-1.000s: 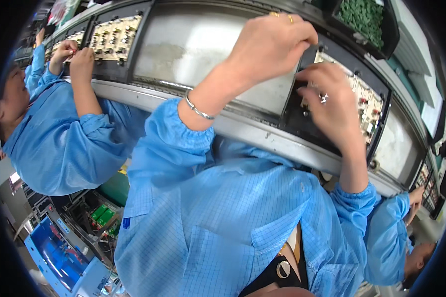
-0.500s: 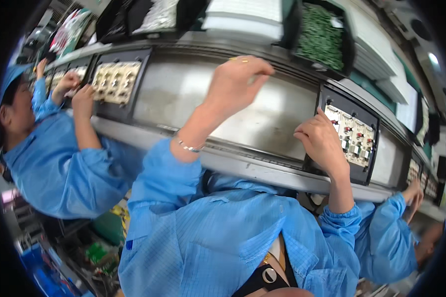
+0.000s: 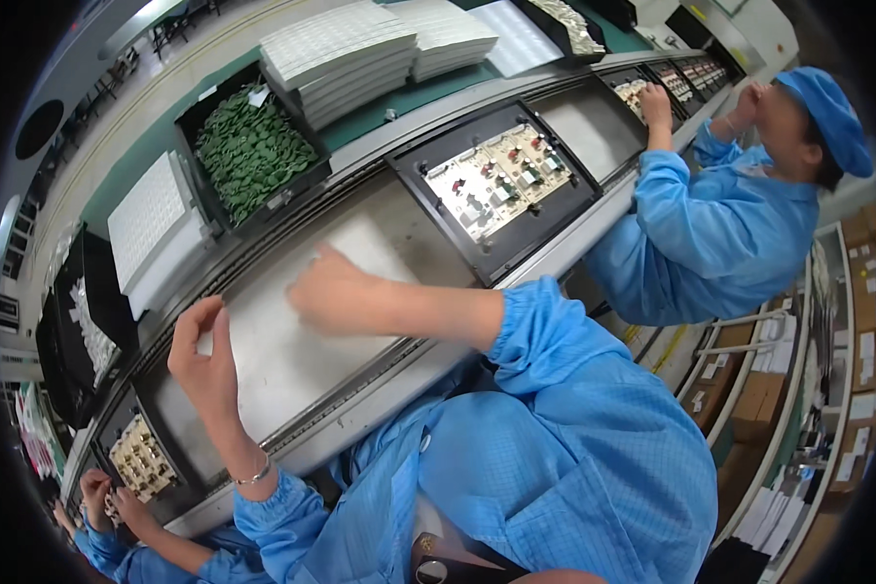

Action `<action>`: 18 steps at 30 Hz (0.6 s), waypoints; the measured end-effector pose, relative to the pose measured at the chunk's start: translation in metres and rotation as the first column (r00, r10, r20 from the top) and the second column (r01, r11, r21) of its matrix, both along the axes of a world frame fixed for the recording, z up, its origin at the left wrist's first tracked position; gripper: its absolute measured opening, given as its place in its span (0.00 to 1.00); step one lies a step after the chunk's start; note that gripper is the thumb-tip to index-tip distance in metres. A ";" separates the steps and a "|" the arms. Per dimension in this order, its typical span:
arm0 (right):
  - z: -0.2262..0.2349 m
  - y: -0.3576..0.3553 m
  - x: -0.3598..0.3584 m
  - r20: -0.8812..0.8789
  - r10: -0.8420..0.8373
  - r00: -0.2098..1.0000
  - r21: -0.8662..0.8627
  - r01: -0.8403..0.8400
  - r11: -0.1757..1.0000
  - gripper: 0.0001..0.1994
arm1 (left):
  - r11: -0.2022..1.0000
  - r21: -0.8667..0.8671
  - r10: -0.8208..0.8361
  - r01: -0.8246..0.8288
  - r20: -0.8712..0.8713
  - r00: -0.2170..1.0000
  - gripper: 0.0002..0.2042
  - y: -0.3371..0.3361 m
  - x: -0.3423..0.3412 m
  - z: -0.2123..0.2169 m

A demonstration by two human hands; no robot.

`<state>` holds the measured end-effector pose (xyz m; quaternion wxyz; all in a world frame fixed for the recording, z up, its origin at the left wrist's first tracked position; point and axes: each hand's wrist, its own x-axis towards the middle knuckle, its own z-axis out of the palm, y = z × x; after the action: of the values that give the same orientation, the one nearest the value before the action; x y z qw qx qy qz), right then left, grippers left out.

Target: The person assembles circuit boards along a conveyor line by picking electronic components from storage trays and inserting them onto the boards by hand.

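Observation:
My left hand (image 3: pixel 204 365) is raised over the near left part of the conveyor (image 3: pixel 292 360). Its thumb and forefinger tips come together in a pinch, and whatever lies between them is too small to make out. My right hand (image 3: pixel 336 292) hovers above the conveyor's middle, smeared by motion, so its fingers do not show clearly. Right of it sits a black carrier frame (image 3: pixel 433 219) bearing pale circuit boards (image 3: pixel 501 180) with red, white and dark components. Neither hand touches this frame.
Behind the conveyor stand a black bin of green disc-like parts (image 3: pixel 248 151), stacks of white trays (image 3: pixel 336 54) and a black bin with white parts (image 3: pixel 83 321). A co-worker (image 3: pixel 720 214) is at the right. Another person's hands (image 3: pixel 112 501) work over boards (image 3: pixel 144 457) at the lower left.
The view has swung to the right, so the board frame and the right-hand co-worker show more fully. My right hand has moved away from the boards, over the bare conveyor. My left hand stays pinched.

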<state>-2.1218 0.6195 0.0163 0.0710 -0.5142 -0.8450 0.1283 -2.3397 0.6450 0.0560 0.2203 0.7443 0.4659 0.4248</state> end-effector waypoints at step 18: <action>-0.055 -0.001 -0.020 -0.051 0.031 0.998 0.022 -0.030 0.999 0.03 | 0.877 0.194 -0.415 0.440 -0.157 0.896 0.14 -0.050 0.034 0.104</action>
<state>-2.1423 0.6181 -0.0389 0.0962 -0.4970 -0.8520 0.1337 -2.3054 0.5950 0.1597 0.1972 0.8712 0.2500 0.3737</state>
